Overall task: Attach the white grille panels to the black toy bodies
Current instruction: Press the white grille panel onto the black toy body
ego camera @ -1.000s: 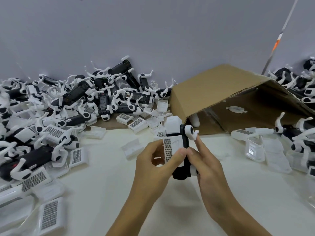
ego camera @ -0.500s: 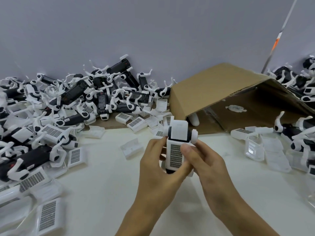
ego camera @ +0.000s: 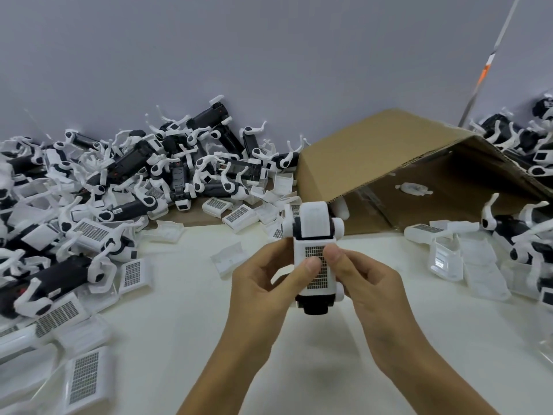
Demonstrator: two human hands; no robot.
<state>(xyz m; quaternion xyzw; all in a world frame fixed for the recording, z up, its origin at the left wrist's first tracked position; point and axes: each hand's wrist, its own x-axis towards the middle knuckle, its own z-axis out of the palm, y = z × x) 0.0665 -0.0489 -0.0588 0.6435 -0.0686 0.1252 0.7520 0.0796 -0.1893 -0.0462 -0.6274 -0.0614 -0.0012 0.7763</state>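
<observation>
Open ground: bare white desk [ego camera: 179, 324] in the near centre, passable from the front edge.
Left: heap of black toy bodies [ego camera: 125, 181] and loose white grille panels [ego camera: 83, 375].
Rear right: tipped cardboard box [ego camera: 374, 163], mouth facing forward.
Far right: clear plastic shells [ego camera: 466, 262] and more toy bodies.

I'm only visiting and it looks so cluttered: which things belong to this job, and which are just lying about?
In the job:
toy body in both hands
grille panel under both thumbs
left hand
right hand

Lying about:
cardboard box
loose panels
piled toy bodies
</observation>
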